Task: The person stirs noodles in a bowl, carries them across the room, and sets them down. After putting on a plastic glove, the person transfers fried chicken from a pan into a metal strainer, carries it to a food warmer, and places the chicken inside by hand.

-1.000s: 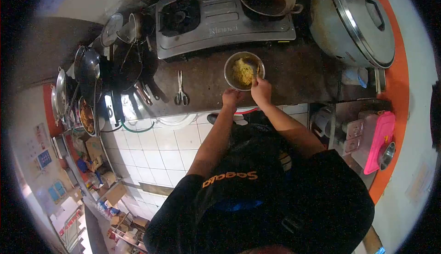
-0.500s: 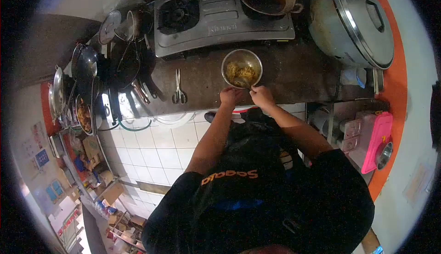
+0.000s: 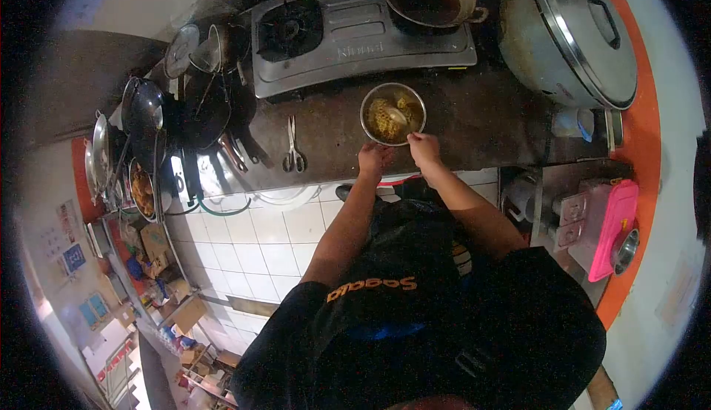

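Observation:
A small metal bowl (image 3: 363, 119) stands on the dark counter and holds a yellowish, crumbly or noodle-like food (image 3: 383, 122). My left hand (image 3: 374, 160) is closed at the bowl's near-left rim, its fingertips partly hidden. In my right hand (image 3: 424, 151), closed at the near-right rim, is a spoon (image 3: 398, 116); its head rests in the food and its handle is mostly covered by the hand. A pair of scissors (image 3: 293, 147) lies to the left of the bowl, blades pointing away from me.
Behind the bowl is a gas stove (image 3: 363, 58), with a pan of dark liquid (image 3: 427, 1) on its right burner. A large lidded pot (image 3: 548, 47) stands at the right. Pans and a wok (image 3: 204, 106) crowd the left end, near a dish of food (image 3: 142, 190).
The spoon has moved within the bowl, its head now showing near the middle, and the food is shifted about. My left hand stays at the rim.

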Action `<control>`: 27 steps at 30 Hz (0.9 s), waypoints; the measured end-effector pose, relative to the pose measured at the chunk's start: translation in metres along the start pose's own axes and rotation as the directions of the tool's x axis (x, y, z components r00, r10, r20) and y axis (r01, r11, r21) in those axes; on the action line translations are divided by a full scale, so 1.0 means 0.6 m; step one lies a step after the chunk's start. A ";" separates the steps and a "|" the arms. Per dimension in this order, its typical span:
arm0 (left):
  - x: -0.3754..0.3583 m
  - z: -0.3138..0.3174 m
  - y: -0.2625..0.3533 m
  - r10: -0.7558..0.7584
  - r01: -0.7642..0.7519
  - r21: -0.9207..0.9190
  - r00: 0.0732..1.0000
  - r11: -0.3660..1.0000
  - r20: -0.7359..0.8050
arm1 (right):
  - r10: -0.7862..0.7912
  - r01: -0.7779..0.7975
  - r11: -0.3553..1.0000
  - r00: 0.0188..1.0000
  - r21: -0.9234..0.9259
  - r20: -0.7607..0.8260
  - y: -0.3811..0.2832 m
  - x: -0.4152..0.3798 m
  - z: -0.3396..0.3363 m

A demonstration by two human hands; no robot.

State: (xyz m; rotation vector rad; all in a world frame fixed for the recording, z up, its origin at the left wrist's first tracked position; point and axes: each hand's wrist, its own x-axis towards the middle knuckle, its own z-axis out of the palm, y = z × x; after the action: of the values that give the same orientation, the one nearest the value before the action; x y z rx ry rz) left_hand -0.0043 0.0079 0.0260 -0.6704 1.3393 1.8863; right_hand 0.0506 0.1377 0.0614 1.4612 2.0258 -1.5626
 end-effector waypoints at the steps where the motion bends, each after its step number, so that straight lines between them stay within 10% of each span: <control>1: 0.007 -0.005 -0.006 -0.010 0.010 -0.065 1.000 0.998 0.011 | -0.016 0.012 0.999 0.997 -0.045 -0.081 -0.012 -0.007 -0.008; 5: -0.021 0.019 0.011 0.004 0.002 0.058 0.995 0.998 -0.102 | -0.204 0.161 0.952 0.967 -0.259 -0.150 0.040 0.075 0.048; 7: -0.005 0.005 -0.007 0.041 -0.039 0.048 0.998 0.998 -0.039 | 0.352 -0.294 0.896 0.927 0.334 -0.129 -0.029 0.050 0.054; 11: 0.052 -0.044 -0.038 -0.039 0.076 -0.244 0.987 0.967 0.154 | 0.274 -0.296 0.886 0.955 0.356 0.114 -0.001 0.070 0.045; 13: 0.028 -0.028 -0.015 -0.029 0.032 -0.025 0.991 0.999 0.129 | -0.309 0.324 0.933 0.945 -0.158 0.112 -0.015 0.012 0.000; 17: 0.027 -0.033 -0.019 -0.021 0.007 0.135 0.994 0.991 0.105 | -0.278 0.361 0.782 0.932 -0.508 0.234 0.002 -0.010 -0.016; 27: -0.010 0.004 0.011 -0.054 0.053 0.068 0.998 0.996 0.022 | -0.273 0.162 0.880 0.942 -0.447 -0.195 -0.001 0.039 0.007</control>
State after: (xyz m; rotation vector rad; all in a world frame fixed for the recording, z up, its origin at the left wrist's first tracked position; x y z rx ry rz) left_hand -0.0059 0.0073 0.0348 -0.6418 1.3504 1.7937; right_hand 0.0373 0.1477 0.0448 1.3446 2.5537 -0.9314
